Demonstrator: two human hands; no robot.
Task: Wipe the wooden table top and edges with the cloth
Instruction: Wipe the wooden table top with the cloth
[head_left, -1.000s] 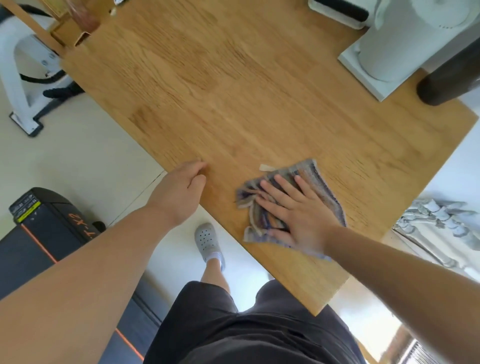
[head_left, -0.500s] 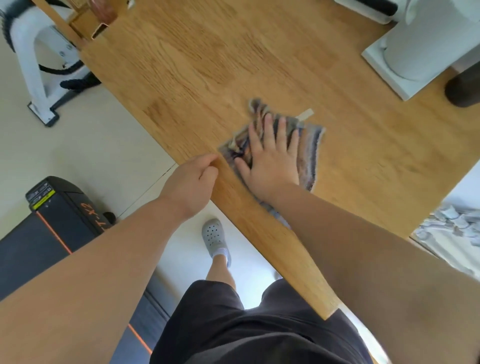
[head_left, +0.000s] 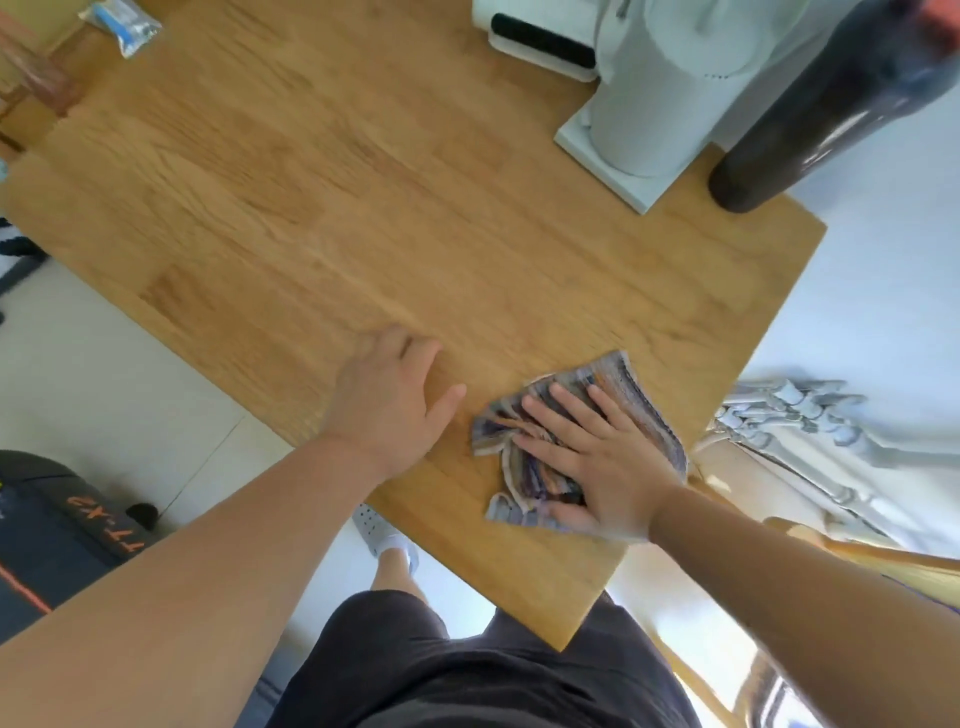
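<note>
The wooden table (head_left: 363, 208) fills the upper middle of the head view, one corner pointing toward my body. A crumpled striped cloth (head_left: 618, 384) lies near the table's right edge, close to that corner. My right hand (head_left: 597, 457) presses flat on the cloth with fingers spread, covering its middle. My left hand (head_left: 389, 395) rests palm down on the bare wood just left of the cloth, holding nothing, fingers slightly apart.
A white appliance on a white base (head_left: 649, 93) and a dark bottle (head_left: 810, 119) stand at the table's far right. A small plastic packet (head_left: 122, 26) lies at the far left. A black treadmill (head_left: 57, 525) sits on the floor left; a white radiator (head_left: 810, 421) right.
My right hand has swept the cloth from near the left edge back toward the right edge and near corner. My left hand moved from the table edge onto the top.
</note>
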